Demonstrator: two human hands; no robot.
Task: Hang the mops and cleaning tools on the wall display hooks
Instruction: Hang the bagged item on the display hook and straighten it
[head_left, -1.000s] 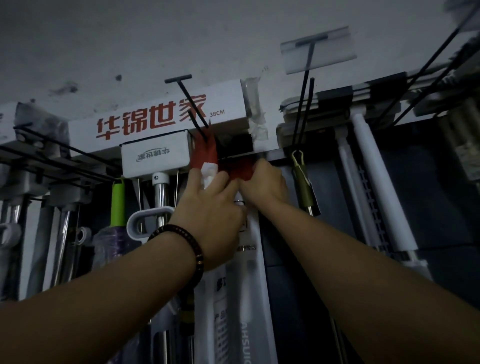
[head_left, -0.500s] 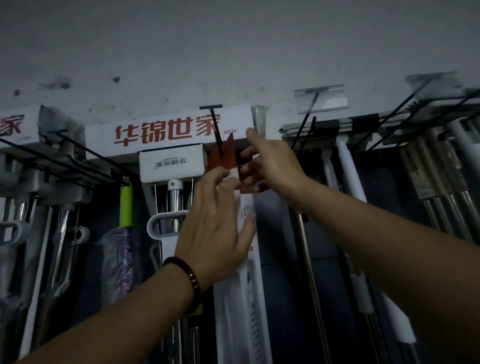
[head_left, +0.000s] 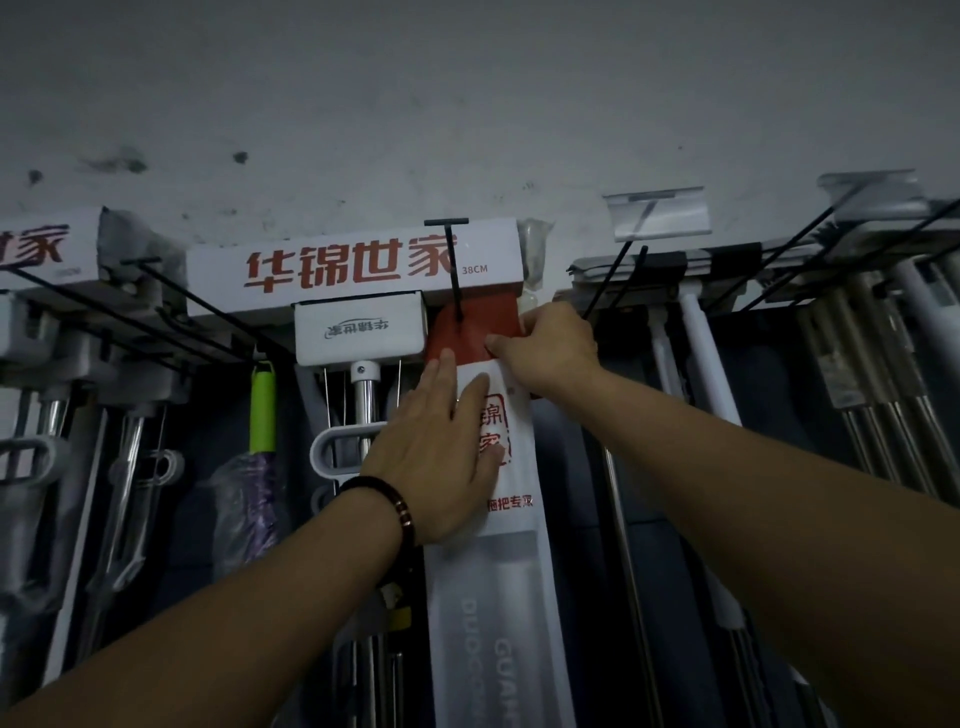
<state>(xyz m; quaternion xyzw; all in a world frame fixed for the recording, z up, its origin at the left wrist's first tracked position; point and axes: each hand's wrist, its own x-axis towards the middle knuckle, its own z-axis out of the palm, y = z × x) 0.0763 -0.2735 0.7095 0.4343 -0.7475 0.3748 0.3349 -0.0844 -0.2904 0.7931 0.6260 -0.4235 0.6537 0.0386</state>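
Nearest, the left hand (head_left: 441, 457), with a beaded bracelet (head_left: 384, 499) at its wrist, lies flat on the mop package (head_left: 493, 597) below the hook (head_left: 452, 270). Its fingers (head_left: 470, 405) are straight and pressing, not curled round anything. The right hand (head_left: 550, 348), just right of and below the hook, pinches the package's upper right edge between thumb and curled fingers.

The package hangs straight down from the hook, which appears to pass through its red top flap (head_left: 467, 332).

To do this step well, I judge the flap should be slid fully back along the hook, not left near the tip. The flat hand should steady the bag so it cannot swing into the neighbouring handles. The pinch should let go only once the weight sits on the hook, since thin plastic round a hanging hole can tear.

On the package below the hook, "拖把专家" is readable. Above that is a red seal with "锦" and "家", partly covered. Lower down are pale letters, seemingly "DUO" and "GUA", which I cannot read in full.

Behind the hook, a long white box (head_left: 353, 265) reads "华锦世家" in red, with "38CM" beside it. A smaller white box (head_left: 358, 332) left of the hook carries an upside-down logo too small to read.
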